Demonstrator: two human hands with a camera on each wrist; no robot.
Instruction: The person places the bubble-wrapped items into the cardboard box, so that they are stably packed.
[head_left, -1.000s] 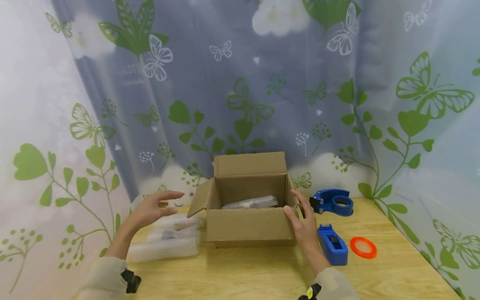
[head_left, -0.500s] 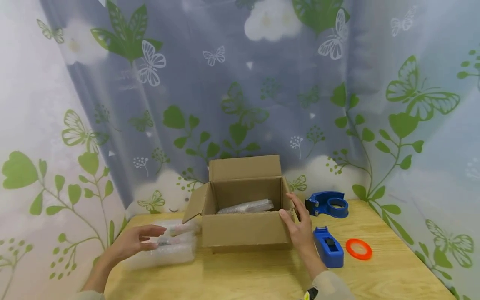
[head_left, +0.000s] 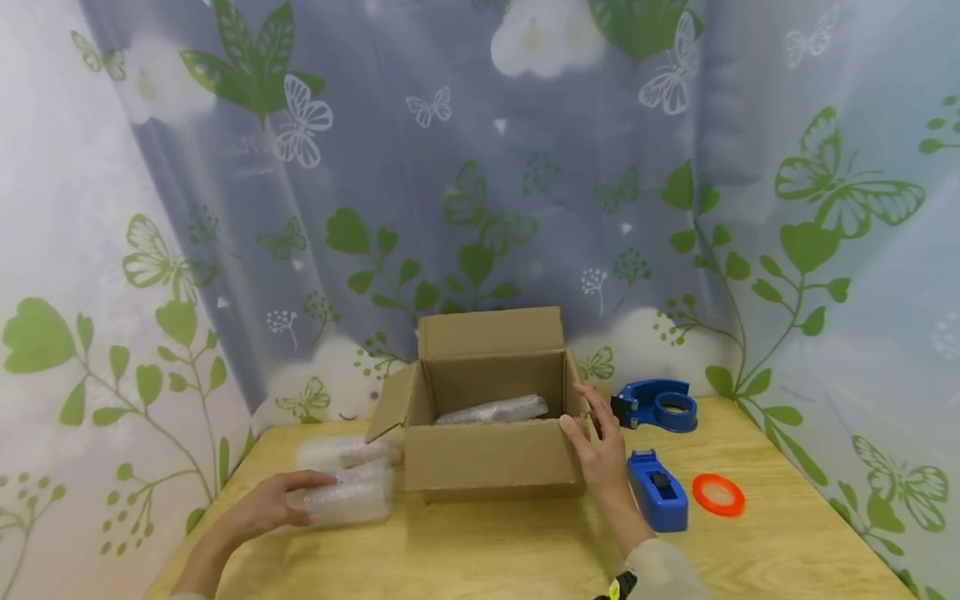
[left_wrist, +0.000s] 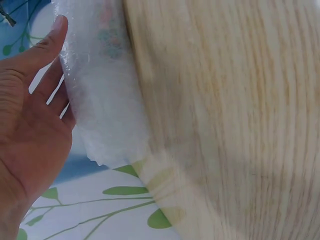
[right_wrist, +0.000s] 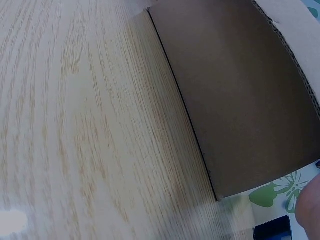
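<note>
An opened cardboard box (head_left: pixel 491 458) stands mid-table, its back and left flaps raised outward. Inside lies a bubble-wrapped item (head_left: pixel 495 410). My right hand (head_left: pixel 603 458) grips the box's front right corner, thumb at the front edge and fingers along the right side. Left of the box lie several bubble-wrapped rolls, one at the back (head_left: pixel 345 450) and one nearest me (head_left: pixel 348 502). My left hand (head_left: pixel 273 504) holds the near roll by its left end. In the left wrist view, the thumb lies along one side of a wrapped roll (left_wrist: pixel 102 85) and the fingers pass behind it.
On the right side of the table sit a blue tape gun (head_left: pixel 660 406), a smaller blue tape dispenser (head_left: pixel 658 492) and an orange-red tape roll (head_left: pixel 718 495). A printed curtain (head_left: pixel 480 208) hangs right behind the wooden table (head_left: pixel 480 550).
My left hand has come down from beside the box's left flap to the near bubble-wrapped roll and taken hold of its end. The right hand stays on the box corner.
</note>
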